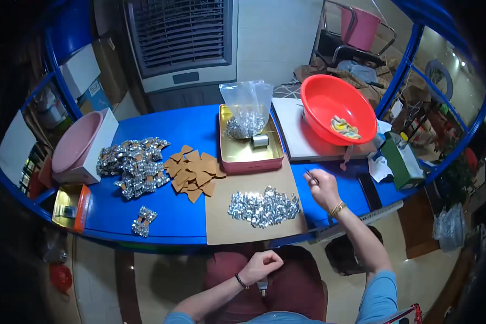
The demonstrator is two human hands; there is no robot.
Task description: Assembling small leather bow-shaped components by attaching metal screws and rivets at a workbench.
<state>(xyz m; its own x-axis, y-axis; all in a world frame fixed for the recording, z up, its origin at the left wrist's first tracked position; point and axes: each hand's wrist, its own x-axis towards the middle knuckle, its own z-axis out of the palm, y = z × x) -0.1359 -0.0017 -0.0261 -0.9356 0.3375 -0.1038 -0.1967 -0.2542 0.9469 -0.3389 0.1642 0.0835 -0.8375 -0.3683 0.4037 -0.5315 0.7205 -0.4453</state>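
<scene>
My left hand (264, 263) is over my lap, just off the table's front edge, its fingers pinched together. Whatever it holds, if anything, is too small to make out. Over the table's right part, my right hand (324, 187) grips a thin dark pointed tool (310, 176). Between the hands, a heap of shiny silver pieces (263, 207) lies on a brown board (221, 227). To its left are a pile of tan cut-out pieces (193, 171) and a larger mound of silver-decorated pieces (137, 167). One small silver-and-tan piece (144, 221) lies alone near the front edge.
Behind the heap stands a rectangular tin (254, 165) holding a clear bag (245, 102) and a spool (260, 141). A red basin (329, 92) rests on a white slab (318, 154). A dark phone-like slab (369, 191), green box (402, 164) and orange tin (80, 216) flank the table.
</scene>
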